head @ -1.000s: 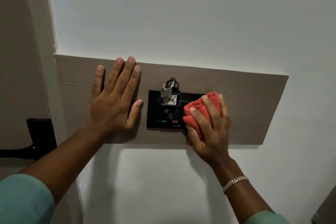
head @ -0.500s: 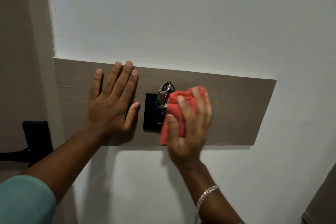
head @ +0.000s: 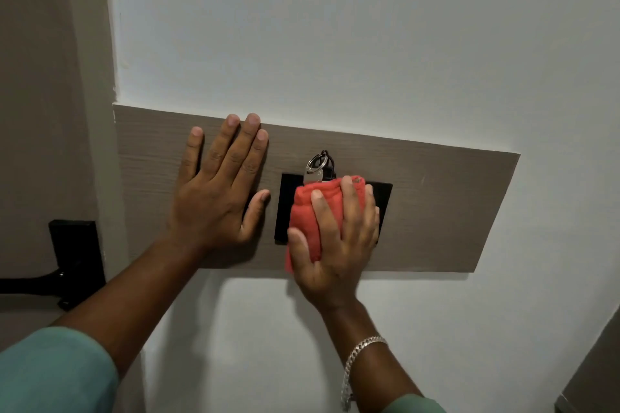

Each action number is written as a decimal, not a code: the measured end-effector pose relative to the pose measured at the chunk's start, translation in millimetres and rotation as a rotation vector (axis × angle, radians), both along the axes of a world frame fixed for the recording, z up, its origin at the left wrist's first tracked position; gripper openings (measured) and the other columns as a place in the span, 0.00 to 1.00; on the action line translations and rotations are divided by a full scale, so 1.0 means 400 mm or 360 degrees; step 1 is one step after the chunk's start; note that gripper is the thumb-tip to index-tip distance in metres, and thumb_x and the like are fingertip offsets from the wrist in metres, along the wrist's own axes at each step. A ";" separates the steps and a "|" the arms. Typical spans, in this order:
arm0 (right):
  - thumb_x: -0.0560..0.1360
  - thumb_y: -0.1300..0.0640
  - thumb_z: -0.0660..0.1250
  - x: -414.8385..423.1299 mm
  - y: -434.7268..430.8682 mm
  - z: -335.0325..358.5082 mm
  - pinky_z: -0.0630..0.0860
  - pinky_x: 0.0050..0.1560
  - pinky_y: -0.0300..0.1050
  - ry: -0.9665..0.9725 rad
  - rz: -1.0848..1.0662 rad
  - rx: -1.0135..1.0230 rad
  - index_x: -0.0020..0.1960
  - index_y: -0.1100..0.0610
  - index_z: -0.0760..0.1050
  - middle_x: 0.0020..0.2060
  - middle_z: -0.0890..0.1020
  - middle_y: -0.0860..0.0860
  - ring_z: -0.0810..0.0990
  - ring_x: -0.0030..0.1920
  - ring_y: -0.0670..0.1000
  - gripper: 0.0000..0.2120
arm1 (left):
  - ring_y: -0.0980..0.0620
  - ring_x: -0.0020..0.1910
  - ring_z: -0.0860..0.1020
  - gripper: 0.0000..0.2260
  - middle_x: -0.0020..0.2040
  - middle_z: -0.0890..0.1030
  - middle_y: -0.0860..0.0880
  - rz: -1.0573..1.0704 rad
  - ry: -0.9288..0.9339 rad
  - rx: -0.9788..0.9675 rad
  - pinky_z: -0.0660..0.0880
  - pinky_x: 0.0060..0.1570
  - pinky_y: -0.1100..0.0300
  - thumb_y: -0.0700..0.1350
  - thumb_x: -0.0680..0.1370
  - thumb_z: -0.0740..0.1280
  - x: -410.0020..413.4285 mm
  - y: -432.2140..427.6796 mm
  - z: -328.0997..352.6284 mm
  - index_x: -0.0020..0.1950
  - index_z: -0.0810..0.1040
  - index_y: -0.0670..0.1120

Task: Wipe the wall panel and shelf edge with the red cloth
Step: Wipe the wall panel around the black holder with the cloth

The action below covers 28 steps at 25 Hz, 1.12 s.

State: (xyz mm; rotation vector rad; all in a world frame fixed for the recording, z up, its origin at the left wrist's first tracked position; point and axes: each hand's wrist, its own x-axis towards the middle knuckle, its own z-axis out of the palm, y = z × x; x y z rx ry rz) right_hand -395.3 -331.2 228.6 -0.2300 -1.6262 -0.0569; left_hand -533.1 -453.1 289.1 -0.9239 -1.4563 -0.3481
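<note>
The left hand [head: 218, 198] lies flat, palm forward, fingers [head: 235, 151] straight and close together pointing up, thumb spread out to the right. Its bare forearm runs down and left to a green sleeve [head: 50, 372] at the lower corner. The right hand [head: 332, 238] is also raised, palm forward, fingers curled a little and spread, thumb out to the left — pressing on the cloth [head: 305, 218] under the palm. A silver chain bracelet [head: 355, 365] hangs round the right wrist; that forearm drops toward the bottom edge — a bit of green sleeve shows there.
</note>
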 end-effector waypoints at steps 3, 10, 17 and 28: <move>0.80 0.37 0.55 0.029 0.036 -0.017 0.56 0.78 0.65 -0.0016 -0.0019 -0.0066 0.70 0.49 0.66 0.76 0.65 0.57 0.60 0.78 0.63 0.25 | 0.44 0.81 0.53 0.33 0.81 0.55 0.43 0.0018 0.0004 -0.0002 0.50 0.77 0.39 0.55 0.79 0.56 0.004 -0.003 0.006 0.80 0.55 0.41; 0.79 0.38 0.58 0.020 0.020 0.002 0.55 0.78 0.64 -0.0125 -0.0119 0.0037 0.72 0.49 0.66 0.76 0.64 0.57 0.59 0.79 0.63 0.25 | 0.44 0.81 0.50 0.33 0.81 0.53 0.42 0.0041 -0.0050 -0.0071 0.47 0.78 0.39 0.55 0.80 0.54 0.007 -0.006 0.003 0.80 0.53 0.41; 0.80 0.36 0.55 -0.009 -0.009 0.062 0.55 0.80 0.63 0.0240 -0.0005 -0.0547 0.74 0.45 0.66 0.79 0.63 0.51 0.55 0.82 0.56 0.25 | 0.44 0.81 0.51 0.33 0.81 0.54 0.42 -0.0017 -0.0073 -0.0090 0.48 0.78 0.40 0.55 0.80 0.55 0.008 -0.009 0.004 0.80 0.53 0.41; 0.79 0.38 0.60 0.081 0.095 -0.022 0.56 0.79 0.66 -0.0341 -0.0089 0.0155 0.77 0.46 0.57 0.79 0.60 0.57 0.51 0.82 0.62 0.29 | 0.39 0.77 0.62 0.23 0.75 0.66 0.39 -0.0842 -0.0504 0.0109 0.57 0.74 0.41 0.55 0.76 0.64 0.174 0.027 -0.084 0.67 0.72 0.45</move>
